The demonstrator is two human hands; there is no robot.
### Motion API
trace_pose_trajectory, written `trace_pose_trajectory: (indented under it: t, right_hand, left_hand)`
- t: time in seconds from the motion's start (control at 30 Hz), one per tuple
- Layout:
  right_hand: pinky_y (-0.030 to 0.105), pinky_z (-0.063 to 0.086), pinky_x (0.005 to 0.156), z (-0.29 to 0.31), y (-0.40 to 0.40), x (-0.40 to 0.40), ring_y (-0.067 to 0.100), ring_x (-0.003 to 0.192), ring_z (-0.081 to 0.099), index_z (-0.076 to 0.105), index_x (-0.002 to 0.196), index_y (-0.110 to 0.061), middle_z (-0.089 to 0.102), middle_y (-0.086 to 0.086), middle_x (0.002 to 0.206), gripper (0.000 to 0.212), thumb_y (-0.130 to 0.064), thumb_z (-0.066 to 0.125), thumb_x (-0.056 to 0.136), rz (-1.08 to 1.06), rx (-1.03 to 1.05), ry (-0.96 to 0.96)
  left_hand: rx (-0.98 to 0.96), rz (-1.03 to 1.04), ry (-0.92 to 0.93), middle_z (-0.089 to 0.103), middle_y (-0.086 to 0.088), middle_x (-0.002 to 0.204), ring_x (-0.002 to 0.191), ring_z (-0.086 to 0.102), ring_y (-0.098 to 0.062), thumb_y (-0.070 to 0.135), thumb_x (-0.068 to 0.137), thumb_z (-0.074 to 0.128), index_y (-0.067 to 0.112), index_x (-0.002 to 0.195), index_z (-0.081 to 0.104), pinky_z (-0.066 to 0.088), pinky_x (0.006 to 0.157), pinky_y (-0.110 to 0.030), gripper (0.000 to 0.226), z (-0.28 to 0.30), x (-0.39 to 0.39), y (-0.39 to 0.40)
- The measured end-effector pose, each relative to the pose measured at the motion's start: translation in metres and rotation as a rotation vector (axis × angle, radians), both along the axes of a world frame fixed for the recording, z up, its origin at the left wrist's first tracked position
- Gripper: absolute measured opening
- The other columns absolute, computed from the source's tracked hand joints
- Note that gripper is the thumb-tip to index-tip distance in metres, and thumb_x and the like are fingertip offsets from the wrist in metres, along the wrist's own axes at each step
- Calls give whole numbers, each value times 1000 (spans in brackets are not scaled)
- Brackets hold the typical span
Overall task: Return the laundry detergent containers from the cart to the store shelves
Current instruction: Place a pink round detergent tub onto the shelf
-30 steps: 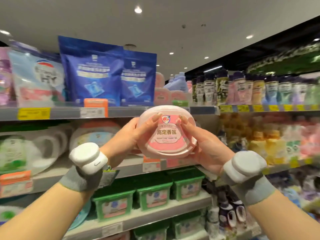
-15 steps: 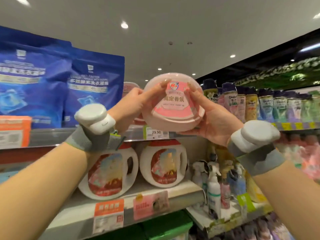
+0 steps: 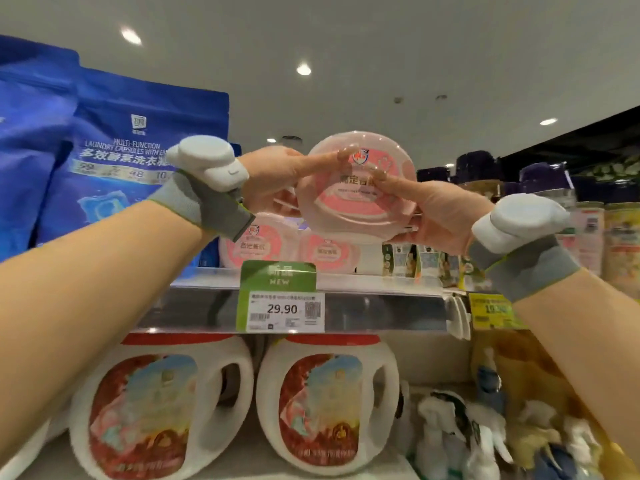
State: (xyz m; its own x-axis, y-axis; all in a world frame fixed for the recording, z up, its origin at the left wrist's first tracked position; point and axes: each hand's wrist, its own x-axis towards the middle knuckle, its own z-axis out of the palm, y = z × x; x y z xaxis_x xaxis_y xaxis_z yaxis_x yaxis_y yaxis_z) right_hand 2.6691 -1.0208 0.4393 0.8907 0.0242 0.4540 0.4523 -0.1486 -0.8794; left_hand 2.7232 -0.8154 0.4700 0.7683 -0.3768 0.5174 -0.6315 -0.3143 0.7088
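A round pink detergent box (image 3: 356, 202) with a pink label is held up in front of the top shelf (image 3: 363, 306). My left hand (image 3: 277, 178) grips its left side, the thumb lying across the lid. My right hand (image 3: 440, 216) grips its right side and underside, a finger reaching over the label. The box hangs just above two matching pink boxes (image 3: 291, 247) that stand on the shelf behind a green price tag (image 3: 280, 296) marked 29.90.
Tall blue capsule bags (image 3: 114, 168) stand left of the pink boxes. Small bottles and jars (image 3: 606, 244) fill the shelf to the right. Below sit two white detergent jugs (image 3: 242, 407) with red labels, and spray bottles (image 3: 467, 438) at lower right.
Both hands have carried the pink box up and forward toward the top shelf. The view has closed in, and the matching boxes on the shelf now show under it.
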Motion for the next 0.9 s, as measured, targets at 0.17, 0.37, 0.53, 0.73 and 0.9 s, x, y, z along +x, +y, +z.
trace_pose_trajectory:
  t: [0.17, 0.37, 0.53, 0.73, 0.9]
  right_hand:
    - [37, 56, 80, -1, -10, 44, 23, 90, 68, 63, 110, -10, 72, 7, 94, 56, -30, 73, 59, 74, -153, 96]
    - [31, 59, 75, -7, -13, 69, 19, 82, 70, 66, 96, -7, 74, 7, 87, 42, -24, 72, 59, 128, -282, 171]
    - [37, 54, 89, -14, -14, 83, 25, 100, 68, 67, 104, -7, 73, 11, 104, 53, -22, 77, 54, 76, -373, 190]
    - [30, 52, 88, -8, -13, 80, 15, 97, 66, 68, 108, -23, 70, -4, 107, 60, -32, 85, 51, -180, -608, -81]
    - [28, 50, 89, -1, -9, 85, 14, 106, 61, 67, 118, -26, 67, -7, 115, 62, -25, 88, 60, -292, -740, -244]
  left_hand:
    - [205, 97, 71, 74, -9, 106, 98, 71, -25, 61, 55, 76, 7, 115, 67, 56, 90, -41, 82, 3, 32, 2]
    - [420, 144, 145, 76, -5, 98, 95, 72, -17, 52, 60, 74, 3, 106, 71, 57, 86, -29, 68, -4, 46, -5]
    - [542, 276, 56, 77, -4, 91, 88, 74, -16, 59, 56, 76, 5, 100, 73, 57, 88, -32, 70, -8, 60, -9]
    - [671, 376, -277, 70, 12, 100, 93, 67, -8, 58, 63, 79, 28, 106, 70, 55, 85, -29, 53, -5, 50, -11]
    - [663, 351, -374, 69, 19, 106, 104, 63, -6, 41, 65, 86, 30, 112, 69, 46, 83, -20, 51, -2, 45, -22]
